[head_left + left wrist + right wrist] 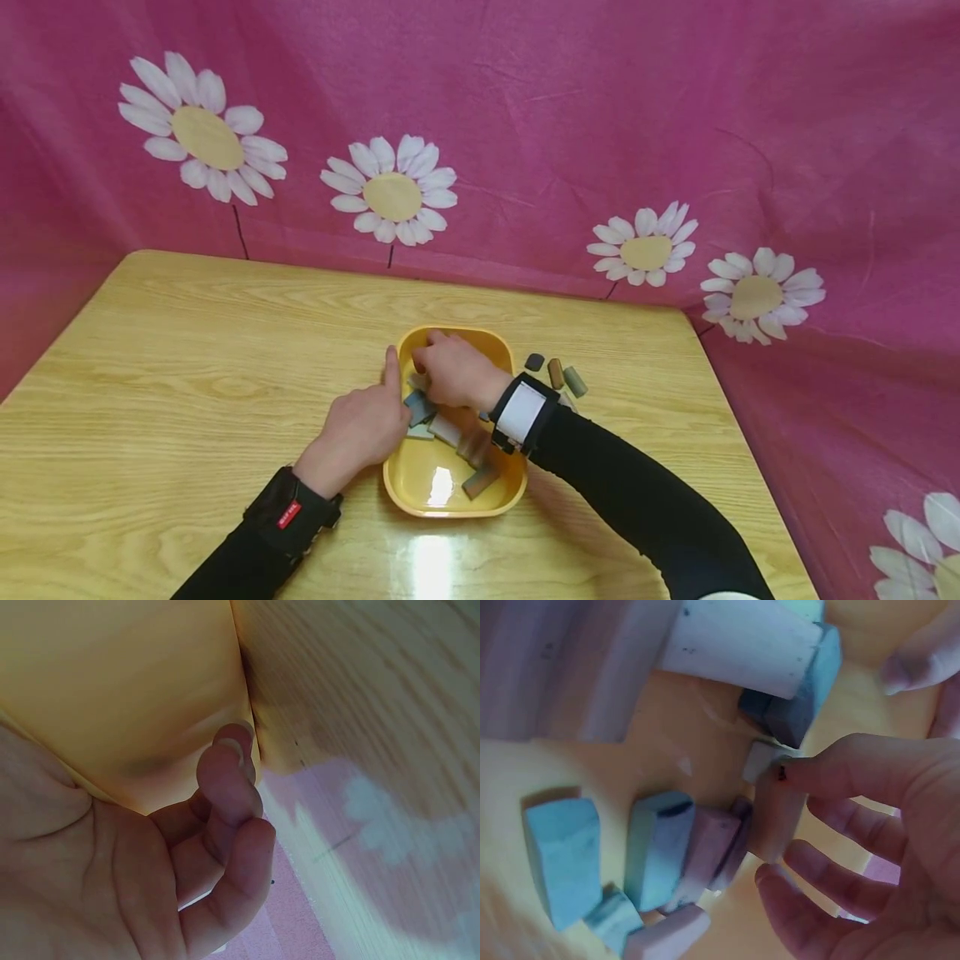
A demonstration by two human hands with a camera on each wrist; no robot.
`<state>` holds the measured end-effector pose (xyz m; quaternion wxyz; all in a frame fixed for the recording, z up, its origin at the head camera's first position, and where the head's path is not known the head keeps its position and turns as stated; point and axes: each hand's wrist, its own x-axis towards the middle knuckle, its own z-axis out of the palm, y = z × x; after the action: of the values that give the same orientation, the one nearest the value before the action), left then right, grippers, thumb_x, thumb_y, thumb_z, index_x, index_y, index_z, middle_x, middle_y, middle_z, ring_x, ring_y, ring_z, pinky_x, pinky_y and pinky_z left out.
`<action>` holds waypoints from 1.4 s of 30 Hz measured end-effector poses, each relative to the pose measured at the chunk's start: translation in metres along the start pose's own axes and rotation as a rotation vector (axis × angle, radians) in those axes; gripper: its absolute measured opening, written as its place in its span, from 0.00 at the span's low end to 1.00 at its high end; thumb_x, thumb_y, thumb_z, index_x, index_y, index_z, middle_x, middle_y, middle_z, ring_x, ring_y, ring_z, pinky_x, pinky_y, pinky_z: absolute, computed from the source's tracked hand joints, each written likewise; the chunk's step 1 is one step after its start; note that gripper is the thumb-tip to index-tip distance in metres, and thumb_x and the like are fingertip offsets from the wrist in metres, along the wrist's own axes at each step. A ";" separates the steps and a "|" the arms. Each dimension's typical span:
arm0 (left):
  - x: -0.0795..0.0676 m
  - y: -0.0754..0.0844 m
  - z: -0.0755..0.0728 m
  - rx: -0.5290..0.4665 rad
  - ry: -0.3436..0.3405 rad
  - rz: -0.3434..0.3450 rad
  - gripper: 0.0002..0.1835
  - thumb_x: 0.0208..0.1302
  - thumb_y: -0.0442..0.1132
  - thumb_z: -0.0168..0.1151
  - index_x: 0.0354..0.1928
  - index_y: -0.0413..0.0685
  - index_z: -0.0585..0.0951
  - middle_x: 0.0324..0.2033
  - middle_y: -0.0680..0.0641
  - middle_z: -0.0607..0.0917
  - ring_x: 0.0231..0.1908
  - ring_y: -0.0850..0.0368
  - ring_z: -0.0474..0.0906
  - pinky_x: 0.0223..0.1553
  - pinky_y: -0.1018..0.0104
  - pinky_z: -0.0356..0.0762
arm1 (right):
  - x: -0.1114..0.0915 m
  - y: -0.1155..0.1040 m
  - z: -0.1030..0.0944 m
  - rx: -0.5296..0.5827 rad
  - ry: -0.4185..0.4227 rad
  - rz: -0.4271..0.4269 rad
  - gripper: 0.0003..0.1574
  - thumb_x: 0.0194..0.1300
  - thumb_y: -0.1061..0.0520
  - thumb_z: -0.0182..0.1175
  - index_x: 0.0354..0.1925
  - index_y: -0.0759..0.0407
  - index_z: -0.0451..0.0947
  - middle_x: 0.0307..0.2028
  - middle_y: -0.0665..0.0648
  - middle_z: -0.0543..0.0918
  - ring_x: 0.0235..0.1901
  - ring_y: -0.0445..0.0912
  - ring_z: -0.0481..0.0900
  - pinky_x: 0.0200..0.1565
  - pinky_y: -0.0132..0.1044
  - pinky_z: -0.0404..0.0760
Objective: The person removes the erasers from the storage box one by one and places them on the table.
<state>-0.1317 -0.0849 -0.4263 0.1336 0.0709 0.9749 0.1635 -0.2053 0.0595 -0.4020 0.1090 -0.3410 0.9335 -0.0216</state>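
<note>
A yellow tub (pixel 453 510) stands on the bench (pixel 187 375), well in from the left edge and closer to the far edge's right half, with small blocks scattered over its floor. The right grip (pixel 459 367) reaches down inside the tub near its far left corner, and the right wrist view shows the thumb and fingers clamped on a brown block (pixel 775 821), which seems to be the piece being worked on. The left grip (pixel 367 425) is at the tub's left side, index finger straight along the rim, thumb over the inside and the other fingers curled against the outer wall, so it appears to steady the tub. Along the tub's left side, near the right grip, lie a blue-grey block (pixel 419 409) and a pale block (pixel 446 430); another block (pixel 480 482) rests toward the near right corner. Outside the right rim, on the bench, are a dark block (pixel 534 362), an orange-brown block (pixel 555 373) and a grey-green block (pixel 575 382). The step in hand looks like taking up one block by itself. As I judge it, the next move calls for a firm pinch and a straight lift that clears the neighbouring pieces, with the left grip holding the tub steady.
</note>
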 end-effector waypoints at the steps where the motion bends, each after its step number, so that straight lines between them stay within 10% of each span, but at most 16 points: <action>1: 0.000 0.001 0.000 0.000 0.000 0.002 0.47 0.67 0.46 0.49 0.77 0.32 0.38 0.17 0.49 0.75 0.18 0.53 0.71 0.20 0.58 0.67 | 0.000 0.000 0.001 0.002 -0.003 0.004 0.10 0.55 0.56 0.67 0.37 0.54 0.82 0.40 0.54 0.74 0.37 0.47 0.73 0.43 0.39 0.75; 14: 0.002 0.004 -0.001 0.027 -0.023 -0.009 0.48 0.68 0.48 0.49 0.77 0.33 0.36 0.18 0.49 0.76 0.19 0.53 0.72 0.21 0.57 0.68 | -0.015 0.020 -0.026 0.121 0.115 0.016 0.16 0.51 0.52 0.70 0.38 0.57 0.81 0.39 0.56 0.74 0.35 0.47 0.74 0.40 0.39 0.78; 25: -0.001 0.003 -0.002 -0.001 -0.043 -0.027 0.48 0.68 0.47 0.48 0.77 0.34 0.34 0.17 0.48 0.76 0.18 0.52 0.71 0.21 0.58 0.67 | -0.041 0.116 -0.038 0.281 0.321 0.253 0.20 0.48 0.53 0.69 0.39 0.62 0.80 0.39 0.59 0.75 0.40 0.53 0.73 0.45 0.48 0.76; 31: 0.001 0.004 -0.003 0.002 -0.047 -0.026 0.48 0.68 0.47 0.48 0.77 0.34 0.34 0.18 0.47 0.76 0.19 0.52 0.72 0.21 0.58 0.67 | -0.049 0.156 -0.003 0.255 0.233 0.384 0.16 0.50 0.54 0.66 0.37 0.62 0.80 0.37 0.60 0.78 0.40 0.52 0.74 0.46 0.47 0.77; 42: 0.001 0.003 -0.001 0.001 -0.011 0.004 0.48 0.68 0.46 0.49 0.77 0.32 0.35 0.16 0.48 0.75 0.17 0.53 0.71 0.18 0.58 0.66 | -0.048 0.171 0.013 0.219 0.133 0.374 0.13 0.54 0.56 0.64 0.37 0.62 0.81 0.37 0.62 0.78 0.39 0.53 0.74 0.48 0.48 0.77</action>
<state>-0.1324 -0.0823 -0.4242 0.1388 0.0736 0.9741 0.1627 -0.2746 0.2221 -0.4248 0.0855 -0.1460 0.9776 -0.1248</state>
